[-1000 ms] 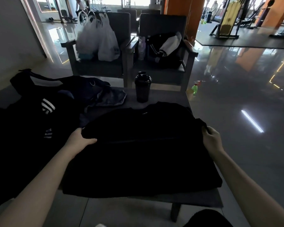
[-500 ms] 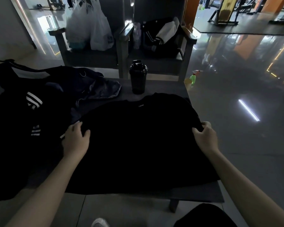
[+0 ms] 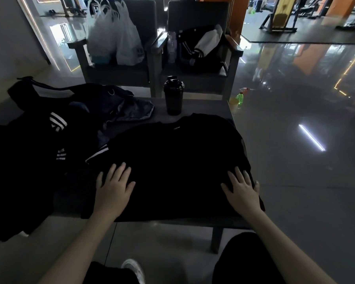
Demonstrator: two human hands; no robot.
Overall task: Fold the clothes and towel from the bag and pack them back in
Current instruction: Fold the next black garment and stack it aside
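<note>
Because a fold only comes out square on smooth cloth, both hands lie flat on the black shirt (image 3: 172, 167). It is spread over the table (image 3: 205, 108) w/ its collar on the far side. Left hand (image 3: 113, 187): fingers straight and spread, palm down on the shirt's left part, gripping nothing. Right hand (image 3: 242, 191): the same, flat near the shirt's right edge, nothing pinched. The hands sit well apart, prob. to press the cloth across its width and stop it sliding off the near table edge, just under the wrists. Beyond the fingertips a dark bottle (image 3: 173, 98) stands past the collar, out of the way. Left of the left hand is a dark heap (image 3: 19, 160) w/ white stripes, maybe the bag, but it is too dim to say. Blue-grey clothes (image 3: 131, 111) lie crumpled beyond that hand, between heap and bottle. So the job looks early: folding of this shirt not yet begun, others waiting.
</note>
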